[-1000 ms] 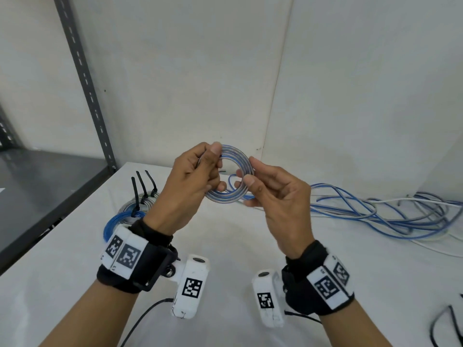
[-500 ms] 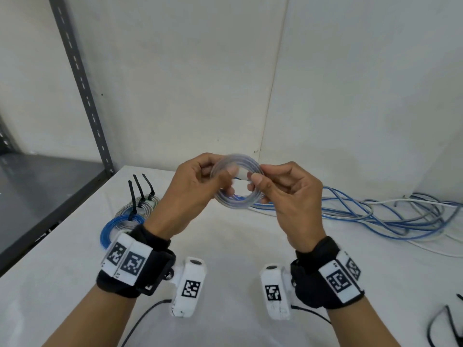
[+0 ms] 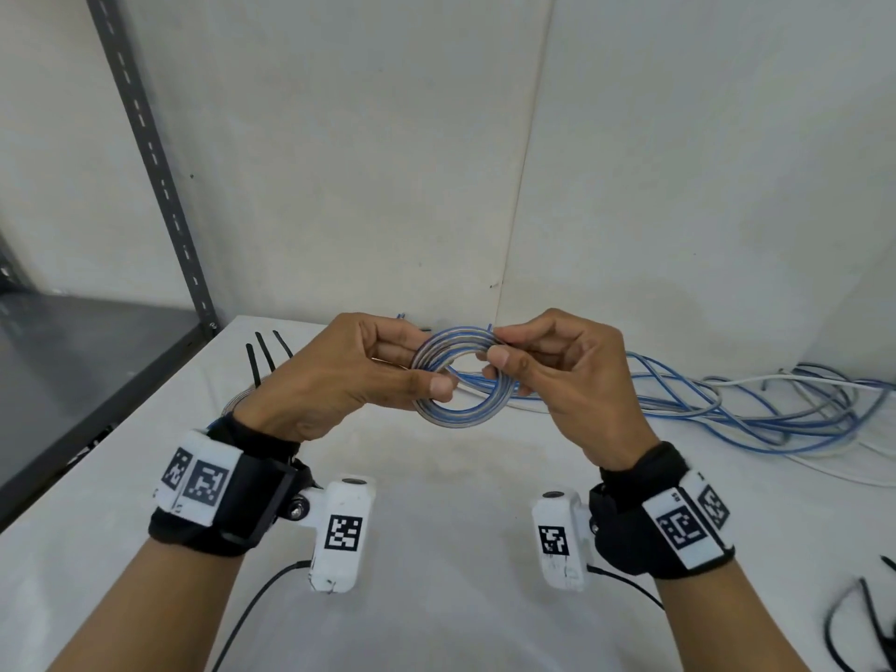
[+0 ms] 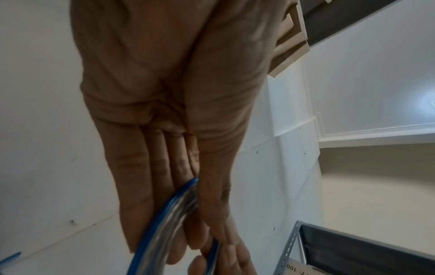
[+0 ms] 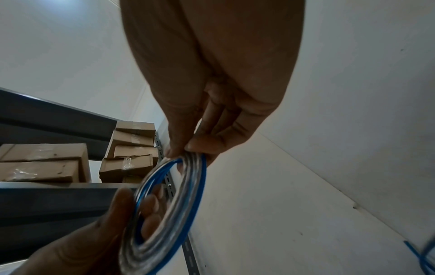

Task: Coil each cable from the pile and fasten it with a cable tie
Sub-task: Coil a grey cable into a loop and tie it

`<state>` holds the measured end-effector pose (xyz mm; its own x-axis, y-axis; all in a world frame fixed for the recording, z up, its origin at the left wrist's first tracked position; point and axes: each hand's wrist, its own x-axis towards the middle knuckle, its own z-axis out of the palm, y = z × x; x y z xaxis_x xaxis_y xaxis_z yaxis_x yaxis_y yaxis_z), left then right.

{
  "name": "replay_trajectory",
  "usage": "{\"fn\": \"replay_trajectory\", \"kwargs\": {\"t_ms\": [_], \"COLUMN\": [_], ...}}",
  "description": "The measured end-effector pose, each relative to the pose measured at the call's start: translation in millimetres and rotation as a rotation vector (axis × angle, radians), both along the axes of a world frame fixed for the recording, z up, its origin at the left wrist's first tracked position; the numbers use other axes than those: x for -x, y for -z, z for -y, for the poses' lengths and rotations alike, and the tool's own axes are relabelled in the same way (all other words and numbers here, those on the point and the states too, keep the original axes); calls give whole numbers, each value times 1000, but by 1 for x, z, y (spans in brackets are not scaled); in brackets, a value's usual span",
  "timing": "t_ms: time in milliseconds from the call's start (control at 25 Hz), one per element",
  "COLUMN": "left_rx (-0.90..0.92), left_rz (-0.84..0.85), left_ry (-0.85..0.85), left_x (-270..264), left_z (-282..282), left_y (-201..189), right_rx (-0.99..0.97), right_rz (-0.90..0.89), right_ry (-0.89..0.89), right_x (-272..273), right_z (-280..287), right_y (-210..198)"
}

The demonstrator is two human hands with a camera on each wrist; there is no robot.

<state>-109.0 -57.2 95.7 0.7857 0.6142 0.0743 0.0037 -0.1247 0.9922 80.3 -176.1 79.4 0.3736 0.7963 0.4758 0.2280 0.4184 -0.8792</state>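
A small coil of clear-and-blue cable [image 3: 458,375] [image 5: 164,201] [image 4: 162,228] is held up above the white table [image 3: 436,502], between both hands. My left hand [image 3: 383,366] grips its left side, thumb in front and fingers behind. My right hand [image 3: 523,361] pinches the coil's right side at the top, where a short cable end sticks up. Behind the hands lies the loose pile of blue and white cables [image 3: 727,405]. Finished coils [image 3: 237,405] with black cable ties [image 3: 264,354] lie at the left, partly hidden by my left wrist.
A grey metal shelf [image 3: 72,361] with an upright post [image 3: 150,152] stands left of the table. White walls close the back. Loose black cable ties [image 3: 863,618] lie at the front right edge. Cardboard boxes [image 5: 70,161] sit on a shelf.
Both hands have dropped slightly and turned the coil; my right hand's pinch has shifted to the top right of the coil.
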Motion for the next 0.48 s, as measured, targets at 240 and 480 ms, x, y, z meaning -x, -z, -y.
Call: {"fn": "replay_trajectory", "kwargs": {"t_ms": [240,480], "left_rx": [-75,-109], "left_rz": [-93,-8], "left_ry": [-41,-69], "left_x": [-4,-5], "left_z": [-2,1], "left_y": [7,5], "right_rx": [30,17], "right_rz": [23,47], "right_ry": [-72,4], "right_x": [-3,-3], "right_z": [1,-2], "right_y": [1,1]}}
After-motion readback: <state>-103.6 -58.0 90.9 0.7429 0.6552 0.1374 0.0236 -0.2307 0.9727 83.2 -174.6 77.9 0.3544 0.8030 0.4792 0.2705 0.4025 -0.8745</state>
